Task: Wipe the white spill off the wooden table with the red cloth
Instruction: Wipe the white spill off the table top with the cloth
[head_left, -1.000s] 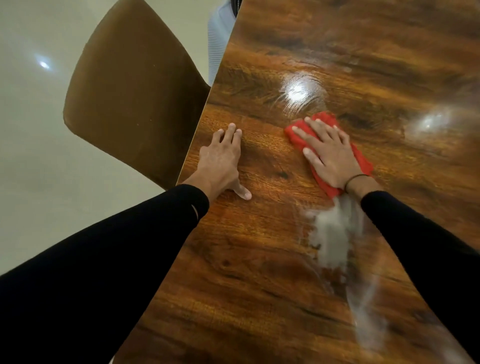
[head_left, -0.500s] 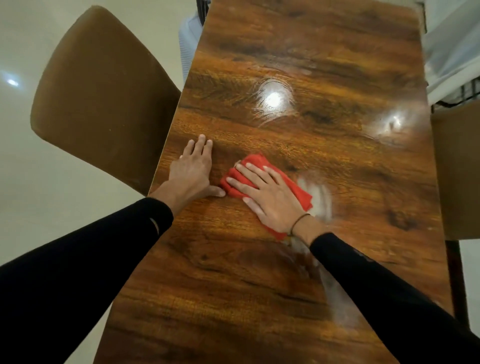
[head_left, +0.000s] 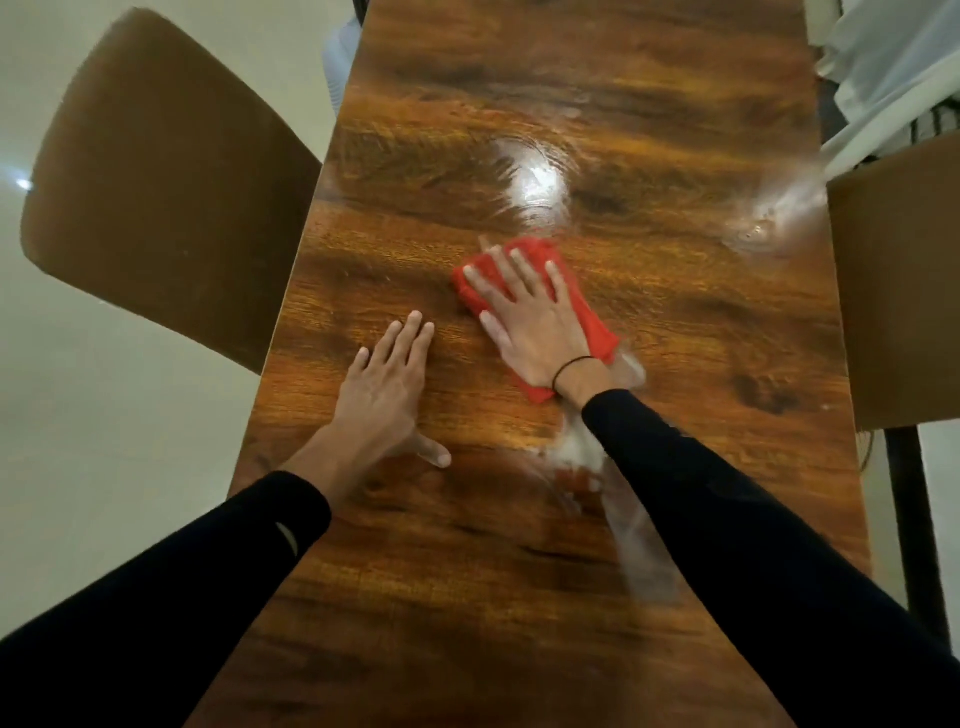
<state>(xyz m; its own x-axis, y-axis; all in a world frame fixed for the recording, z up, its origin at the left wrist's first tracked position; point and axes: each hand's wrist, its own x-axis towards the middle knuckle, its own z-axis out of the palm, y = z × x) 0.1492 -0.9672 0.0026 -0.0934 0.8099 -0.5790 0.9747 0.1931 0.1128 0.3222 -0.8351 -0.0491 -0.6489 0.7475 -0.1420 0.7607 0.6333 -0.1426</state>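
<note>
My right hand (head_left: 530, 322) lies flat with spread fingers on the folded red cloth (head_left: 589, 322), pressing it onto the glossy wooden table (head_left: 467, 597) near its middle. A white spill (head_left: 579, 449) smears the wood just behind the cloth, partly under my right forearm, with a thin pale streak (head_left: 644, 561) trailing toward me. My left hand (head_left: 387, 387) rests palm down on the bare wood to the left of the cloth, fingers together, thumb out, holding nothing.
A brown chair back (head_left: 166, 192) stands close against the table's left edge. Another brown chair (head_left: 898, 275) is at the right edge, with white fabric (head_left: 893, 67) behind it. Pale floor (head_left: 104, 441) lies left of the table.
My right hand has slid the red cloth to the right and farther up the table, away from my left hand. The view has shifted, and the left hand stays planted on the wood.
</note>
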